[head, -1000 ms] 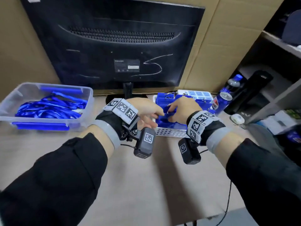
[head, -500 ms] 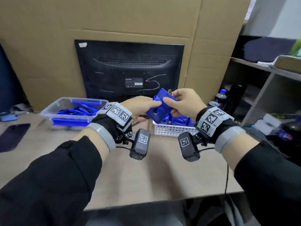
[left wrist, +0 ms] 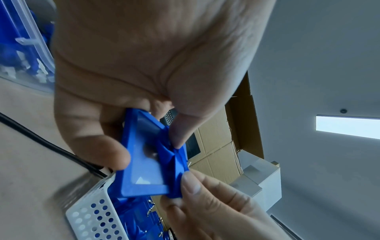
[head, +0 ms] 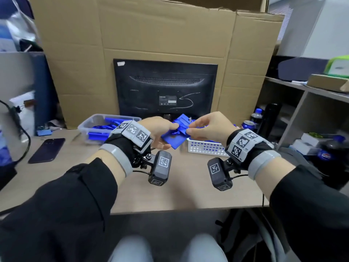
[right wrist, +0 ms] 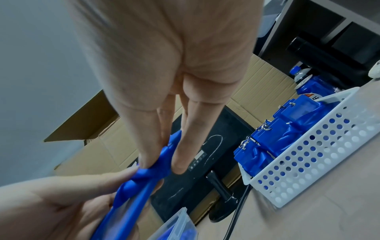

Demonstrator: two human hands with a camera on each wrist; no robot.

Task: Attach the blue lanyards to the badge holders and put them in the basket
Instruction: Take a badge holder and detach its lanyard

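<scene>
- Since a second ago, both hands have lifted a blue holder [head: 175, 136] out of the white basket [head: 205, 148] and now hold it in the air at frame centre, in front of the monitor [head: 166, 87]; half a second ago it stood more on edge, now it lies flatter.
- That suggests this holder is being worked on, not stored yet; whether its lanyard [left wrist: 171, 150] is clipped on cannot be told.
- The left hand [head: 160, 131] grips the holder's left side, thumb on top, fingers curled beneath.
- The right hand [head: 207, 127] pinches bunched blue strap at the holder's right edge.
- The holder is a blue frame round a clear window, with strap crumpled across it.
- More holders sit in the basket, right of centre; loose lanyards fill the clear bin [head: 98, 127] at left.
</scene>
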